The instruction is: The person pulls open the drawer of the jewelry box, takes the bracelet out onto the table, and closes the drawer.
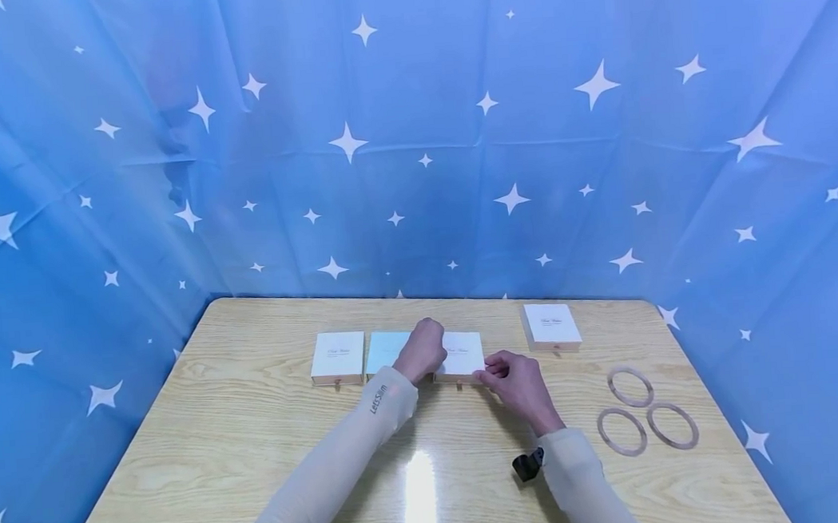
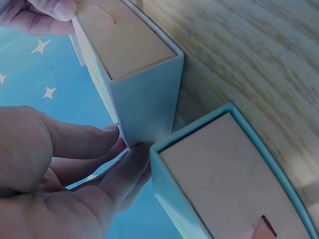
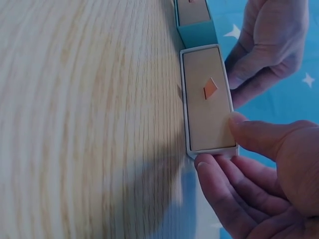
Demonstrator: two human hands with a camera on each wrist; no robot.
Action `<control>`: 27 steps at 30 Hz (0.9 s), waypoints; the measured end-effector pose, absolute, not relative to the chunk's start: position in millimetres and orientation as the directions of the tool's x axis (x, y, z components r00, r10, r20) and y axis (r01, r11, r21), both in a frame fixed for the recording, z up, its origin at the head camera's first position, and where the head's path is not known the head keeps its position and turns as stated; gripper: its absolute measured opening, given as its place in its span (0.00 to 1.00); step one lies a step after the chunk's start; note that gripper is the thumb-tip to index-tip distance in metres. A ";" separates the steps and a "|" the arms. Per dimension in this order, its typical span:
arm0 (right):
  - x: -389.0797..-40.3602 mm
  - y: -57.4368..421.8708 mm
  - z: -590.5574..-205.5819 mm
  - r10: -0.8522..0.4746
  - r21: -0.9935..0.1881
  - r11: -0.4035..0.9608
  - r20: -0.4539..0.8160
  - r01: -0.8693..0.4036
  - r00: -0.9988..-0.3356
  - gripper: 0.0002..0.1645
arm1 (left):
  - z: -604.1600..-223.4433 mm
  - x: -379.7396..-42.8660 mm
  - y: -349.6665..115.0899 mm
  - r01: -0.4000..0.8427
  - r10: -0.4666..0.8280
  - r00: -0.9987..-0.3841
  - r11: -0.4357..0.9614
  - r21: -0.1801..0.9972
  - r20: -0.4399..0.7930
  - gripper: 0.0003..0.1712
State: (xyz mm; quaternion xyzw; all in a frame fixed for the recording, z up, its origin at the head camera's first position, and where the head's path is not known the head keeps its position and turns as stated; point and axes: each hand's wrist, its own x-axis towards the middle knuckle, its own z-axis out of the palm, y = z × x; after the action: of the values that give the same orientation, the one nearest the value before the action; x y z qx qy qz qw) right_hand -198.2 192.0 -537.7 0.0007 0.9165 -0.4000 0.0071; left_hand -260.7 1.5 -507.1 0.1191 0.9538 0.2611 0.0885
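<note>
Both hands are at a white drawer box with a tan front and a small pull tab, lying on the table. My left hand grips its left side; in the left wrist view the thumb is at the top edge and the fingers lie along the side, next to a light-blue box. My right hand holds the right front corner. The right wrist view has its thumb on the top and its fingers against the right side of the white box.
Another white box stands left of the light-blue one. A further white box sits at the back right. Three greyish rings lie on the right of the wooden table. A blue star-patterned curtain hangs behind.
</note>
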 end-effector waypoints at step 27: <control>-197.5 216.7 -520.1 -0.115 -0.697 0.702 0.090 -0.146 -0.989 0.28 | -496.1 -269.4 7.7 0.249 0.296 -0.955 0.776 0.580 0.015 0.28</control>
State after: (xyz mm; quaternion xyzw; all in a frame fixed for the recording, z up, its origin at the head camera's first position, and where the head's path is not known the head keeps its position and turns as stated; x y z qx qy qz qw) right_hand -197.5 216.7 -520.1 -0.0708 0.9223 -0.3794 -0.0198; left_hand -269.4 7.7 -496.1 0.1447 0.9415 0.3020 0.0383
